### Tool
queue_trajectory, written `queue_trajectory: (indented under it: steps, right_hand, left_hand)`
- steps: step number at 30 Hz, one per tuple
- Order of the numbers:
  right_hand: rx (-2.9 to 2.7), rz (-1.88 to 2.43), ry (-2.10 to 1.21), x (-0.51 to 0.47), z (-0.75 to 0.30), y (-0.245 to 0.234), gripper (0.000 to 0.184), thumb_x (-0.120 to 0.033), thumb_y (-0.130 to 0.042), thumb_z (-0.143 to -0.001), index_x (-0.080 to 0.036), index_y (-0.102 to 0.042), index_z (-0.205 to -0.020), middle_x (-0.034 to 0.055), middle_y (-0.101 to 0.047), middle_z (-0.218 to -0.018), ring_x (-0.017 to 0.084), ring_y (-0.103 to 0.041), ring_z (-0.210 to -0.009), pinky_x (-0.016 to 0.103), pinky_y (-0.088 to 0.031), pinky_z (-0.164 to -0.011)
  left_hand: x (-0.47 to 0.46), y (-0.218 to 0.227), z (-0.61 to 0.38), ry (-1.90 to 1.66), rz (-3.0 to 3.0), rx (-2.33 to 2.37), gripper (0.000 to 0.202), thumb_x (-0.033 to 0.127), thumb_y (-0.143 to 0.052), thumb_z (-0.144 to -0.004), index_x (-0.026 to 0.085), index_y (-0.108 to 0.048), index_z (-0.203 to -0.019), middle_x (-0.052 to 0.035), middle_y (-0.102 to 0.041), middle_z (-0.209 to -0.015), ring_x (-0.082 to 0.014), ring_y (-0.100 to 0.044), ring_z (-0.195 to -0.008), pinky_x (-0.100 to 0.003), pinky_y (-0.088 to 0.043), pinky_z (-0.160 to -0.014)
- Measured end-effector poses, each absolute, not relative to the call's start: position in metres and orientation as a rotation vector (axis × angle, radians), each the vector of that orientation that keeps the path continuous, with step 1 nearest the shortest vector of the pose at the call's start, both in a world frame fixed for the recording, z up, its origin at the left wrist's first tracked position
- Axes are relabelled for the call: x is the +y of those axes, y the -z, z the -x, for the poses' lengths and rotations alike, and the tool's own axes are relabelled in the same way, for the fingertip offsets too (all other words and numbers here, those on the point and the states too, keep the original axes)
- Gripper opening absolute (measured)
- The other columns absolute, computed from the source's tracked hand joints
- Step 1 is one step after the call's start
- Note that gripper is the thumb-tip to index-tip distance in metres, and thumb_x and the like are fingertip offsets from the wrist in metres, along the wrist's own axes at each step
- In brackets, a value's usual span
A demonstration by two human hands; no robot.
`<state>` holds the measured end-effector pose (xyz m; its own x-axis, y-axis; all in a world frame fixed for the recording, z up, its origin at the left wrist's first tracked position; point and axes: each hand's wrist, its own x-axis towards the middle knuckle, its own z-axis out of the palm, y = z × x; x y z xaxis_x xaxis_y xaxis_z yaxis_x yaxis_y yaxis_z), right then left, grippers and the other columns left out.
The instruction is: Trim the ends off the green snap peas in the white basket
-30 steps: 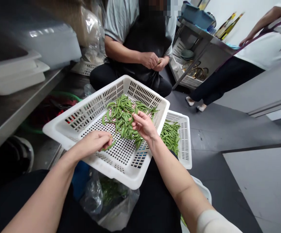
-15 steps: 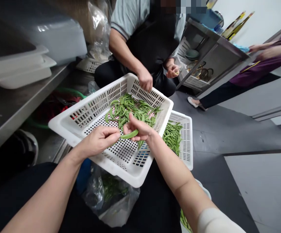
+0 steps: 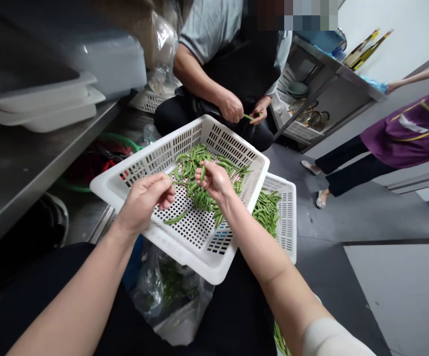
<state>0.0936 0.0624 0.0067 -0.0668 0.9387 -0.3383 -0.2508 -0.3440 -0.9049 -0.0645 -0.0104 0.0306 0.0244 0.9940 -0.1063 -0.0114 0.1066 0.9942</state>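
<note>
My right hand [image 3: 216, 182] is over the white slotted basket [image 3: 105, 185], its fingers closed on a green pea pod [image 3: 202, 172]. My left hand [image 3: 150, 197] is beside it, above the basket's near left side, with thumb and forefinger pinched together. Whatever lies in that pinch, if anything, is too small to make out. Below the left hand a single pod [image 3: 175, 218] rests on the basket floor. A loose heap of pea pods [image 3: 203, 198] covers the middle and far part of the basket, partly hidden by my right hand.
A second white basket [image 3: 287, 217] of pods stands to the right. Under the near rim sits a clear plastic bag [image 3: 177, 296] with greens inside. Opposite, a co-worker's hands [image 3: 232, 108] hold a pod. A metal shelf [image 3: 51, 153] runs along the left; another person [image 3: 396, 133] stands at right.
The pod that was between my hands is gone from there, and one lies on the basket floor. My right hand rose and holds a pod. The co-worker's hands came together on a pod.
</note>
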Motion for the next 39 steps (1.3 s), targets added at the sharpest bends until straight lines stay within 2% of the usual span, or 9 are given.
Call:
queue_trajectory:
  steps: [3, 5, 9, 12, 14, 17, 21, 32, 39]
  right_hand:
    - [-1.065, 1.425, -1.587, 0.073, -0.086, 0.009, 0.011, -0.020, -0.041, -0.089, -0.017, -0.043, -0.078, -0.0032, -0.054, -0.059, 0.008, -0.054, -0.052, 0.021, -0.049, -0.053]
    - [-1.686, 1.536, -1.469, 0.065, -0.074, 0.024, 0.007, -0.021, -0.048, -0.083, -0.017, -0.048, -0.077, -0.0027, -0.055, -0.062, 0.010, -0.056, -0.058, 0.023, -0.049, -0.058]
    - [-3.123, 1.279, -0.774, 0.034, -0.052, 0.050, 0.008, -0.021, -0.058, -0.077, -0.016, -0.061, -0.083, 0.0063, -0.065, -0.081, 0.020, -0.062, -0.079, 0.030, -0.048, -0.068]
    - [-3.399, 1.144, -0.458, 0.027, -0.050, 0.054, 0.018, -0.017, -0.048, -0.083, -0.015, -0.063, -0.093, 0.0131, -0.065, -0.099, 0.022, -0.063, -0.084, 0.030, -0.046, -0.066]
    - [-3.334, 1.214, -0.486, 0.032, -0.057, 0.046, 0.019, -0.020, -0.048, -0.083, -0.015, -0.063, -0.094, 0.0136, -0.065, -0.100, 0.021, -0.061, -0.082, 0.028, -0.044, -0.064]
    - [-3.020, 1.283, -0.710, 0.039, -0.078, 0.022, 0.015, -0.019, -0.047, -0.081, -0.015, -0.061, -0.085, 0.0056, -0.063, -0.079, 0.015, -0.054, -0.069, 0.024, -0.038, -0.062]
    - [-2.482, 1.220, -0.978, 0.030, -0.104, -0.007, 0.012, -0.014, -0.044, -0.078, -0.015, -0.056, -0.075, -0.0027, -0.049, -0.064, 0.010, -0.042, -0.060, 0.021, -0.034, -0.060]
    - [-2.394, 0.953, -0.815, 0.019, -0.121, -0.005, 0.014, -0.014, -0.047, -0.082, -0.015, -0.061, -0.078, 0.0035, -0.059, -0.076, 0.013, -0.052, -0.073, 0.025, -0.040, -0.071]
    - [-1.791, 0.908, -1.206, 0.017, -0.108, 0.003, 0.021, -0.036, -0.069, -0.073, -0.015, -0.064, -0.072, 0.0019, -0.060, -0.074, 0.011, -0.052, -0.068, 0.024, -0.041, -0.063]
  left_hand:
    - [-0.012, -0.037, 0.075, -1.175, -1.032, 1.101, 0.017, 0.033, -0.050, -0.063, 0.019, -0.047, -0.055, 0.0012, -0.051, -0.051, -0.0083, -0.043, -0.043, -0.020, -0.034, -0.040]
    - [-0.012, -0.041, 0.081, -1.204, -0.976, 1.063, 0.014, 0.031, -0.052, -0.060, 0.019, -0.047, -0.055, -0.0020, -0.058, -0.060, -0.0100, -0.050, -0.049, -0.020, -0.035, -0.040]
    - [-0.010, -0.040, 0.088, -1.153, -0.930, 1.111, 0.012, 0.028, -0.054, -0.054, 0.018, -0.047, -0.058, -0.0041, -0.064, -0.072, -0.0115, -0.055, -0.055, -0.019, -0.036, -0.040]
    - [-0.007, -0.033, 0.089, -1.082, -0.911, 1.105, 0.014, 0.030, -0.055, -0.058, 0.018, -0.047, -0.062, -0.0003, -0.060, -0.061, -0.0086, -0.050, -0.046, -0.018, -0.034, -0.037]
    - [-0.005, -0.029, 0.088, -1.025, -0.910, 1.114, 0.015, 0.029, -0.056, -0.061, 0.018, -0.050, -0.069, 0.0036, -0.055, -0.053, -0.0067, -0.044, -0.039, -0.017, -0.031, -0.035]
    - [-0.005, -0.024, 0.085, -0.951, -0.952, 1.225, 0.018, 0.024, -0.053, -0.061, 0.018, -0.054, -0.078, 0.0064, -0.053, -0.047, -0.0070, -0.043, -0.037, -0.016, -0.033, -0.036]
    - [-0.005, -0.022, 0.077, -0.812, -1.022, 1.353, 0.009, 0.023, -0.050, -0.061, 0.017, -0.054, -0.066, 0.0037, -0.058, -0.052, -0.0086, -0.052, -0.045, -0.019, -0.044, -0.045]
    - [-0.004, -0.014, 0.057, -0.697, -1.234, 1.222, 0.017, 0.029, -0.047, -0.062, 0.017, -0.051, -0.050, 0.0039, -0.049, -0.045, -0.0065, -0.041, -0.039, -0.017, -0.031, -0.038]
    - [-0.002, -0.014, 0.054, -0.826, -0.976, 1.119, 0.017, 0.032, -0.055, -0.056, 0.017, -0.049, -0.050, 0.0052, -0.043, -0.042, -0.0041, -0.032, -0.037, -0.017, -0.020, -0.035]
